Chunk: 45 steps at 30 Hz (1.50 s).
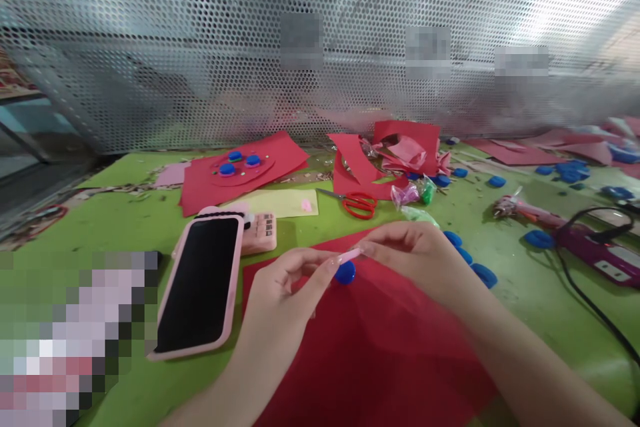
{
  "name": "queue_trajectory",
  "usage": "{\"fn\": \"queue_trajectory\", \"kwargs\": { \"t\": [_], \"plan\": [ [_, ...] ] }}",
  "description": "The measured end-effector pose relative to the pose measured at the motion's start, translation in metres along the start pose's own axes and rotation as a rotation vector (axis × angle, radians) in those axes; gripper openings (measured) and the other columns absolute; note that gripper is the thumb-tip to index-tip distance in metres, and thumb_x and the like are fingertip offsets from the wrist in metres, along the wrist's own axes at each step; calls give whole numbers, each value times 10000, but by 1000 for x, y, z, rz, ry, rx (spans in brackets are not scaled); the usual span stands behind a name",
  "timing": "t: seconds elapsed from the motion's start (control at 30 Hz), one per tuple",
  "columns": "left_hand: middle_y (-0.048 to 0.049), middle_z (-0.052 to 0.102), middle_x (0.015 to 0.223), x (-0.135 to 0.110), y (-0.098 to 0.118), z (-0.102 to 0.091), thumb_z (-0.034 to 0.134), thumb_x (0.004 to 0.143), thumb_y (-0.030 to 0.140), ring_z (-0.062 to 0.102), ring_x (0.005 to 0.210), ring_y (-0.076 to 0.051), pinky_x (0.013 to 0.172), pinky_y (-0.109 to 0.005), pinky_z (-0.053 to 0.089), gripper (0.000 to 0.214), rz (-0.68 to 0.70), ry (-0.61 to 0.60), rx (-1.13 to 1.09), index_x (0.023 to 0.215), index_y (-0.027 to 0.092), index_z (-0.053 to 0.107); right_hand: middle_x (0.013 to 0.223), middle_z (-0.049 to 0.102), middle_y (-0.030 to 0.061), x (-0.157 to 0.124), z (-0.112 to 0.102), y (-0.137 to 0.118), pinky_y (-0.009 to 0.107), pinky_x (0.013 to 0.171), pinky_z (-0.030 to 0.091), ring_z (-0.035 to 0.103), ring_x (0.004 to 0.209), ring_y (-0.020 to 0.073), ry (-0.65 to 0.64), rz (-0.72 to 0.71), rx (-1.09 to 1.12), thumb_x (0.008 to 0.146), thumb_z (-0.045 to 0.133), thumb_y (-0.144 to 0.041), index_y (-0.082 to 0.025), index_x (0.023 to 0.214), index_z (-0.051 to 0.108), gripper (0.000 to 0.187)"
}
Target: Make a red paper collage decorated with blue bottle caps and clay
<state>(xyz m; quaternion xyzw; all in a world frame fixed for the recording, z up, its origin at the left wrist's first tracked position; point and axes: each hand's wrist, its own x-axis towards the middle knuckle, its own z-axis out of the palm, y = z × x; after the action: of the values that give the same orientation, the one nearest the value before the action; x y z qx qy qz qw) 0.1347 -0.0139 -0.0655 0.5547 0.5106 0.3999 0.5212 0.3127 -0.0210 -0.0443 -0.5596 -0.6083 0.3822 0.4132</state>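
My left hand (287, 290) and my right hand (410, 250) meet above a red paper sheet (380, 347) at the table's near edge. Both pinch the ends of a small pink strip (349, 255) held between their fingertips. Just below the strip a blue round cap (345, 272) lies on the red sheet, touching my left fingertips. Fingers of both hands are closed in a pinch.
A phone in a pink case (200, 293) lies left of my hands, with a pink calculator (260, 232) behind it. Red-handled scissors (357, 203), red paper scraps (240, 170), several blue caps (483, 273) and a purple glue gun with black cable (595, 250) lie on the green table. A perforated metal screen (320, 47) stands behind.
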Motion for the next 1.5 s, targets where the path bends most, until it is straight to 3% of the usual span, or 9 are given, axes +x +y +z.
{"fn": "queue_trajectory", "kwargs": {
  "t": [0.17, 0.3, 0.4, 0.6, 0.93, 1.13, 1.2, 1.33, 1.5],
  "plan": [
    [33, 572, 585, 1, 0, -1, 637, 734, 468, 437, 458, -71, 414, -159, 388, 253, 3, 3, 15, 754, 222, 691, 785, 734, 29, 2, -1, 0, 227, 581, 490, 645, 716, 163, -20, -32, -70, 803, 560, -424, -220, 789, 742, 274],
    [25, 589, 611, 0, 1, 0, 637, 727, 473, 425, 458, -76, 416, -164, 389, 254, 3, 9, 40, 759, 227, 694, 706, 722, 17, 2, 0, 0, 222, 559, 488, 632, 645, 147, -52, 32, -22, 754, 620, -381, -210, 736, 731, 205],
    [32, 566, 579, 0, 0, 2, 632, 722, 486, 428, 451, -79, 419, -170, 386, 267, -17, 4, 41, 744, 226, 688, 679, 712, 21, 2, -1, 1, 236, 542, 475, 624, 635, 156, -47, 9, -48, 774, 596, -420, -208, 726, 731, 255],
    [34, 565, 572, 1, 0, 2, 616, 717, 496, 426, 426, -78, 423, -196, 350, 300, -38, -41, 48, 759, 207, 686, 911, 732, 50, 2, -1, 1, 297, 731, 518, 669, 834, 205, -124, -1, 33, 732, 674, -345, -185, 945, 710, 269],
    [51, 538, 554, 4, -9, 4, 624, 679, 576, 430, 404, -76, 418, -207, 319, 390, -112, -98, 0, 614, 195, 573, 751, 730, 62, 4, -1, 6, 282, 652, 520, 662, 695, 178, -115, -34, 91, 718, 705, -275, -149, 771, 731, 139],
    [40, 561, 605, 4, -9, 3, 656, 687, 540, 441, 424, -75, 424, -202, 333, 353, -140, -119, -78, 716, 191, 615, 745, 725, 54, 4, -5, 2, 275, 649, 513, 647, 690, 161, -120, -87, -16, 760, 683, -292, -147, 790, 729, 155],
    [37, 564, 608, 3, -5, 2, 641, 696, 542, 439, 424, -77, 426, -205, 338, 351, -135, -110, -59, 709, 192, 615, 805, 726, 48, 2, -7, 2, 273, 668, 517, 651, 735, 161, -142, -105, -56, 764, 681, -283, -155, 862, 721, 165],
    [32, 556, 592, 1, 0, 4, 625, 707, 529, 432, 440, -84, 435, -205, 345, 338, -50, -116, 63, 724, 192, 638, 1060, 688, 17, -3, -12, 6, 238, 795, 498, 635, 901, 132, -183, -254, -140, 732, 720, -200, -220, 1191, 592, 477],
    [34, 548, 576, 1, -4, 6, 632, 701, 507, 428, 414, -79, 416, -204, 334, 326, -39, -149, 63, 667, 183, 614, 877, 728, -18, -5, -11, 5, 202, 722, 482, 649, 795, 116, -185, -289, -243, 786, 650, -143, -224, 936, 709, 180]
  ]
}}
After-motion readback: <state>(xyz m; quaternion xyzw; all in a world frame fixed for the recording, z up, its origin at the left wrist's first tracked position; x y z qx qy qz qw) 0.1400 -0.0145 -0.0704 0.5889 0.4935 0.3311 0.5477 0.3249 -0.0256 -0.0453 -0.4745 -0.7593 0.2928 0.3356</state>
